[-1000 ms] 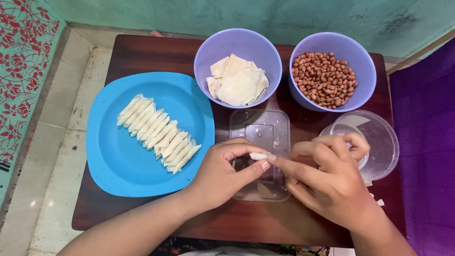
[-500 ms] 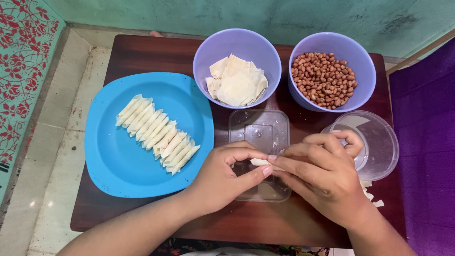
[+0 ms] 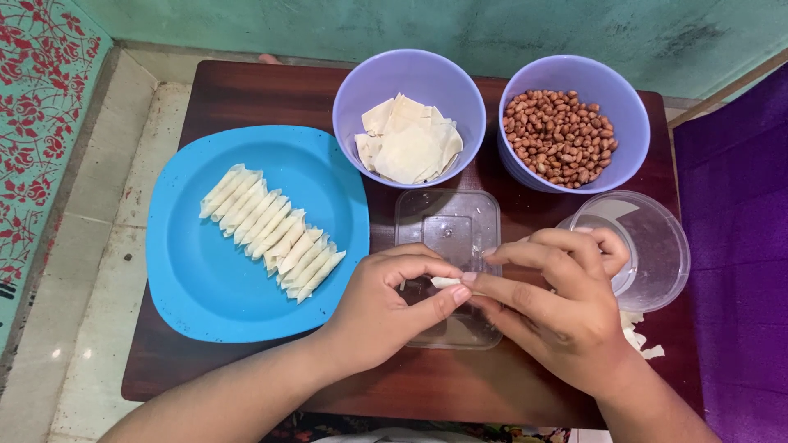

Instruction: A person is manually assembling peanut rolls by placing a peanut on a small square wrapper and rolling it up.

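From the head camera I see my left hand (image 3: 386,308) and right hand (image 3: 558,308) both pinched shut on a small pale pastry roll (image 3: 447,282), held between them above a clear square lid (image 3: 450,234) on the dark wooden table (image 3: 246,94). To the left, a blue plate (image 3: 205,287) carries a row of finished rolls (image 3: 271,232). Behind stand a purple bowl of wrappers (image 3: 408,82), a purple bowl of peanuts (image 3: 574,82) and a clear round container (image 3: 657,246).

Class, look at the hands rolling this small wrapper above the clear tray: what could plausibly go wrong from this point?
1. The small roll, pinched only by fingertips of the left hand and right hand, might slip or unroll.
2. A right-hand nudge could shift the round clear container.
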